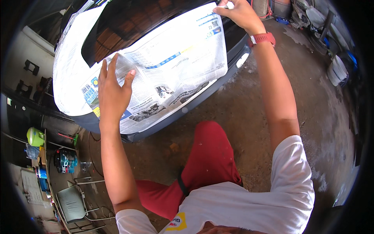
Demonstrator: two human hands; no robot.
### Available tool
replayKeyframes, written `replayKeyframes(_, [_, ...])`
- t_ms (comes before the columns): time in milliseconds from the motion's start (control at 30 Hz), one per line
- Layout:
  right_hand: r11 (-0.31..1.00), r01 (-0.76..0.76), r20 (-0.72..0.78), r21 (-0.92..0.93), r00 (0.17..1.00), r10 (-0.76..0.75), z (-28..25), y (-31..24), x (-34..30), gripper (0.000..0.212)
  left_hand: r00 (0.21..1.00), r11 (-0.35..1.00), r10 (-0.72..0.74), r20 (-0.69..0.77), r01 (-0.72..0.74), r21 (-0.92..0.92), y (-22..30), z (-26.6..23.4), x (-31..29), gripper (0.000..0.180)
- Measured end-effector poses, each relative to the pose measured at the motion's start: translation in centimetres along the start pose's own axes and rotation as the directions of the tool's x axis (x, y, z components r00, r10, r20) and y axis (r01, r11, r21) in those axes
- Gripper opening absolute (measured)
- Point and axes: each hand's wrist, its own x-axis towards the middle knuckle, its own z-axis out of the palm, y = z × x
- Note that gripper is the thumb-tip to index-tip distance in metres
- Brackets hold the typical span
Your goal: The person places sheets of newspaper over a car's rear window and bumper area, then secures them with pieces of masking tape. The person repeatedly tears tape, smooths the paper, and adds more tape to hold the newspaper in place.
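A printed newspaper sheet lies spread over the end of a car, covering part of its dark glossy surface. My left hand rests on the sheet's left part, fingers stretched and apart. At the far right corner, my right hand pinches the paper's edge between thumb and fingers. Further left, more white paper covering hangs over the car body. Below the sheet runs the car's dark lower edge. What lies beneath the paper is hidden.
A grey chair stands at the lower left, near a shelf with a green container and a dark tub. To the right, a white bucket sits on the stained floor. Assorted clutter lines the far right wall.
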Motion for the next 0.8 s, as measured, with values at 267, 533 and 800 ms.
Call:
replayKeyframes(267, [0.999, 0.008, -0.1, -0.052, 0.995, -0.014, 9.2, 0.5, 7.0, 0.018, 0.997, 0.983, -0.021, -0.07, 0.008, -0.182, -1.4, 2.1, 0.8, 0.084])
replayKeyframes(533, [0.958, 0.077, -0.041, -0.276, 0.995, -0.092, 10.3, 1.2, 9.3, 0.019, 0.973, 0.99, 0.051, -0.225, -0.079, -0.117, 1.6, 2.9, 2.7, 0.083])
replayKeyframes(800, [0.914, -0.075, 0.009, -0.399, 0.996, 0.085, 9.4, 1.3, 10.5, 0.035, 0.957, 0.987, -0.009, -0.29, -0.037, -0.154, 6.3, 3.2, 4.1, 0.061])
